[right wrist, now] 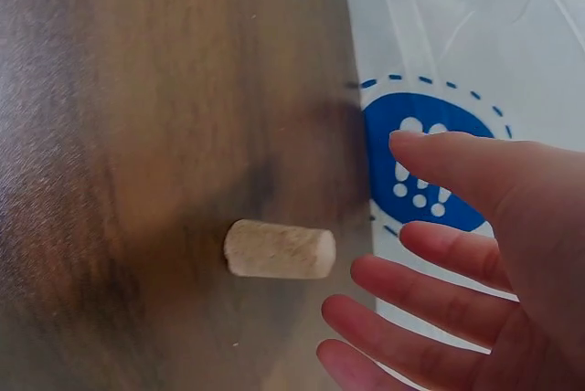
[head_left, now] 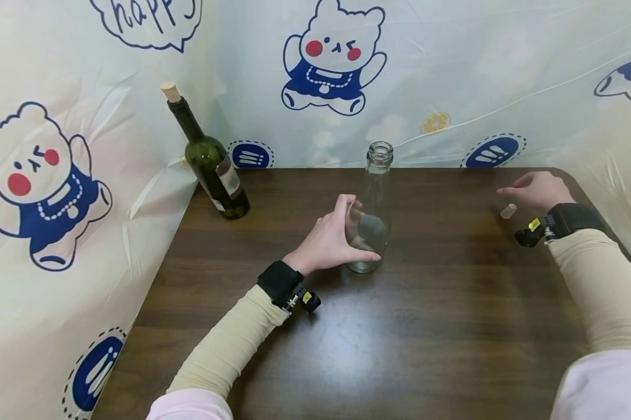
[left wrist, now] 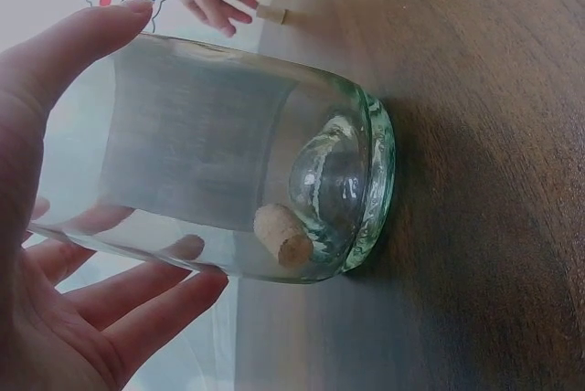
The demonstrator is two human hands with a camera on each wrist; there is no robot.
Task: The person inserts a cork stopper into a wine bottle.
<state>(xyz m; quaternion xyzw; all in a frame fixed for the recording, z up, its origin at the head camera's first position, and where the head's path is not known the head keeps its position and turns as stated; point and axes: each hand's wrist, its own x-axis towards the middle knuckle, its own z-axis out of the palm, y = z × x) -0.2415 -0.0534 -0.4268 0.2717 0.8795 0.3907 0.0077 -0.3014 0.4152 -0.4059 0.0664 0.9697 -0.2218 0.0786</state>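
My left hand (head_left: 328,239) grips a clear glass bottle (head_left: 376,198) round its lower body, thumb on the near side and fingers behind. The bottle stands upright on the table with its mouth uncovered. Through the glass in the left wrist view, a cork (left wrist: 282,236) shows inside, low down beside the domed base. At the table's far right, my right hand (head_left: 541,189) hovers with fingers loosely spread and nothing in them. Another cork (right wrist: 280,249) is on the table just off those fingertips.
A dark green wine bottle (head_left: 215,169) with a cork (head_left: 170,91) in its neck stands at the table's back left corner. Behind the brown wooden table (head_left: 425,338) hangs a pale printed curtain (head_left: 241,76), which also runs along both sides.
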